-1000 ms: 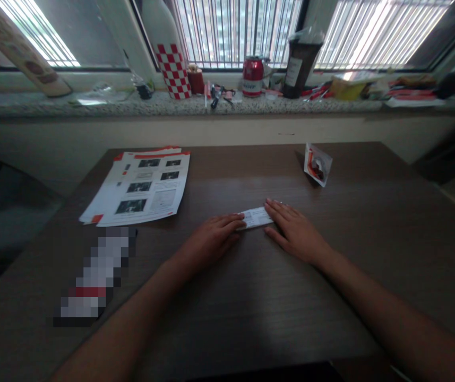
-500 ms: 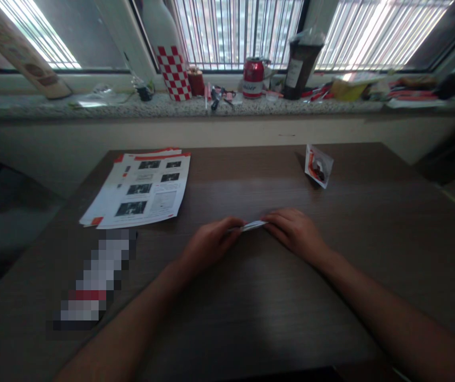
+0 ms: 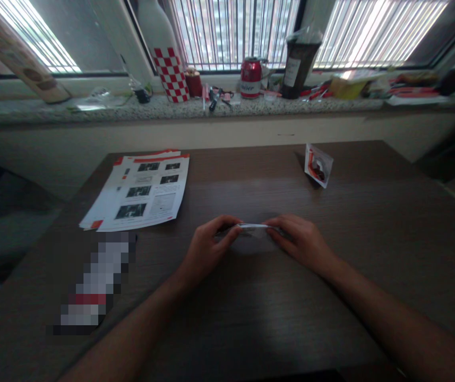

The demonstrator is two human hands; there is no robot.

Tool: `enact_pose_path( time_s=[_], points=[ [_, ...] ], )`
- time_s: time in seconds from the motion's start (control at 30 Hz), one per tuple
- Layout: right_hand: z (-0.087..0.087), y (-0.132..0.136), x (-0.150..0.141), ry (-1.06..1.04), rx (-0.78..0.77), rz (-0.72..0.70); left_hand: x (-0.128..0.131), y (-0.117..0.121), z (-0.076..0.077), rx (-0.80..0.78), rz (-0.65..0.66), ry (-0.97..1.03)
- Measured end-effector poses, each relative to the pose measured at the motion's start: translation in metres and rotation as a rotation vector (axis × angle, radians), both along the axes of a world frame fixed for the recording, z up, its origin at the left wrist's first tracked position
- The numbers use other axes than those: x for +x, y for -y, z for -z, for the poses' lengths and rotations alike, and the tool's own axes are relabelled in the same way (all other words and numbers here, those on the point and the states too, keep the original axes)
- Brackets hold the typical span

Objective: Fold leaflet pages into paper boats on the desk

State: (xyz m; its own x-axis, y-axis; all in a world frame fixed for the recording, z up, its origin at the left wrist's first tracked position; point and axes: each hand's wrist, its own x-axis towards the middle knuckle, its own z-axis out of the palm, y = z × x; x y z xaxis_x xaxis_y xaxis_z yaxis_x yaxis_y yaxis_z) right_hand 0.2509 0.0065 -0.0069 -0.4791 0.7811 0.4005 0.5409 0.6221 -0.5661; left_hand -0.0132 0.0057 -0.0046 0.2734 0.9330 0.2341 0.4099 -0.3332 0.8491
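Observation:
A folded strip of white paper [image 3: 253,226] stretches between my hands, seen nearly edge-on above the brown table [image 3: 227,297]. At its left end my left hand [image 3: 214,241] pinches it between thumb and fingers. My right hand [image 3: 298,236] grips the other end, thumb below and fingers on top. Part of the strip is hidden under the fingers of both hands.
Printed sheets [image 3: 163,199] lie at the table's back left, with a pixelated long object [image 3: 100,281] in front of them. A small clear-and-orange packet [image 3: 318,165] stands at the back right. The windowsill [image 3: 108,112] bears a red can [image 3: 250,79], a checkered bottle [image 3: 171,74] and a dark cup [image 3: 297,66].
The paper strip lay flat under my outstretched fingers; now it is raised and tipped edge-on. Both hands have closed on its ends.

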Motion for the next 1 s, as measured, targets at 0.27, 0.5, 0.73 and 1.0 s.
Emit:
enact_pose_path(
  time_s=[0.27, 0.5, 0.73, 1.0],
  points=[
    [0.003, -0.001, 0.000, -0.021, -0.084, 0.004, 0.001, -0.001, -0.003, -0.097, -0.030, 0.019],
    [0.000, 0.000, 0.000, -0.040, -0.132, -0.001, 0.003, 0.001, -0.006, -0.141, -0.032, 0.027],
    [0.004, 0.000, -0.001, -0.038, -0.156, -0.001, 0.006, 0.005, -0.010, -0.118, -0.035, -0.002],
    [0.002, 0.000, -0.001, -0.047, -0.195, 0.002, 0.006, 0.003, -0.011, -0.144, -0.034, 0.018]
  ],
)
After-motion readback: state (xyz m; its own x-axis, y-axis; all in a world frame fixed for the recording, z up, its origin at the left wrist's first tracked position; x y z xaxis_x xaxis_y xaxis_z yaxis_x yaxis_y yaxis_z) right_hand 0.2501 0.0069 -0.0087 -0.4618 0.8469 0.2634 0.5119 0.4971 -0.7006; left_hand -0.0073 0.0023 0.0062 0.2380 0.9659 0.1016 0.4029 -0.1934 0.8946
